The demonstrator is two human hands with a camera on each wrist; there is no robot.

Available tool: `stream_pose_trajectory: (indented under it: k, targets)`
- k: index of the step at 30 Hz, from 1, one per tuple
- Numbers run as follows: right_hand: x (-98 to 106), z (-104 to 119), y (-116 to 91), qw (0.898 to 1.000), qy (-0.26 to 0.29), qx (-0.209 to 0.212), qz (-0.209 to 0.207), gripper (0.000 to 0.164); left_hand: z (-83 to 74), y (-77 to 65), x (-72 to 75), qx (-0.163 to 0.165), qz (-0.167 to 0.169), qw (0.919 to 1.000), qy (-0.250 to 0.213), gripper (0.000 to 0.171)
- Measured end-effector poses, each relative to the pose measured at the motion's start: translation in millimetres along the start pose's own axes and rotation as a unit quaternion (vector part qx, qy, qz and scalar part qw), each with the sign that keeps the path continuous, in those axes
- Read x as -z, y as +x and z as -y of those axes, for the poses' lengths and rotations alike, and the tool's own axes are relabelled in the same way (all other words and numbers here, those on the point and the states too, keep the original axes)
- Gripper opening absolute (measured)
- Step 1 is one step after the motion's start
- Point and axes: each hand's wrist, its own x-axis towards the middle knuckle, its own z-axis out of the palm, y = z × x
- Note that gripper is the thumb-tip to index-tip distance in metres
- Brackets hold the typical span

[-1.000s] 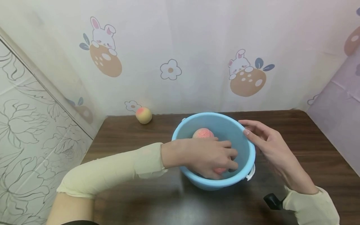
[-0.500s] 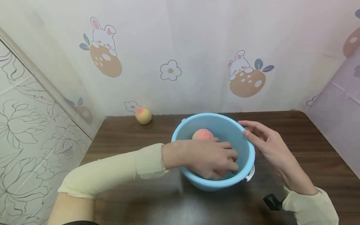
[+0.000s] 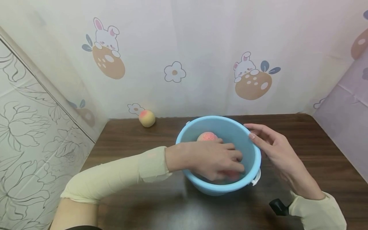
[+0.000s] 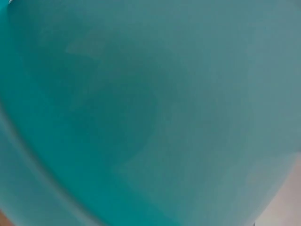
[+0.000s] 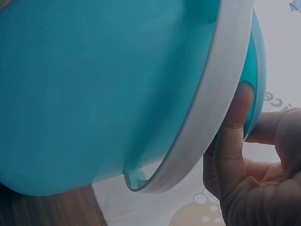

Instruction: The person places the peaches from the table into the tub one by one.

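Note:
A light blue bucket (image 3: 214, 118) stands on the dark wood table. Inside it, my left hand (image 3: 218, 160) reaches down with bent fingers round a pinkish peach (image 3: 232, 174), which is blurred and mostly covered by the hand. Another peach (image 3: 207, 136), pink and pale, shows behind the knuckles. My right hand (image 3: 271, 140) grips the bucket's right rim between thumb and fingers; in the right wrist view, the right hand (image 5: 249, 165) is on the rim beside the white handle (image 5: 197, 122). Only the bucket wall (image 4: 155, 103) fills most of the left wrist view, with no fingers visible.
A yellow and pink peach (image 3: 147, 118) rests at the back left of the table (image 3: 129, 137). A curtain (image 3: 201, 38) printed with rabbits hangs behind, and a panel with flower drawings (image 3: 28, 134) is at the left.
The left hand's fingers and the peach under them have shifted slightly inside the bucket, the peach a little to the right. The right hand and bucket stay in place.

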Motion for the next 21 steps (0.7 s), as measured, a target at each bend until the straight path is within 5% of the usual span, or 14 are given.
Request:
stream_pose_trajectory:
  k: [6, 12, 21]
  targets:
    - [-0.2, 0.1, -0.7, 1.000, 0.006, -0.002, -0.001, 0.046, 0.1, -2.1, 2.8, 0.007, -0.002, 1.0000, -0.004, 0.042]
    - [-0.8, -0.2, -0.7, 1.000, 0.002, 0.001, -0.004, 0.046, 4.2, -10.2, 12.0, 0.062, -0.013, 0.9980, -0.002, 0.046]
    - [-2.3, 0.5, -0.3, 1.000, -0.010, 0.007, -0.012, 0.045, 23.9, -27.4, 16.3, 0.146, -0.127, 0.9809, 0.020, 0.040]
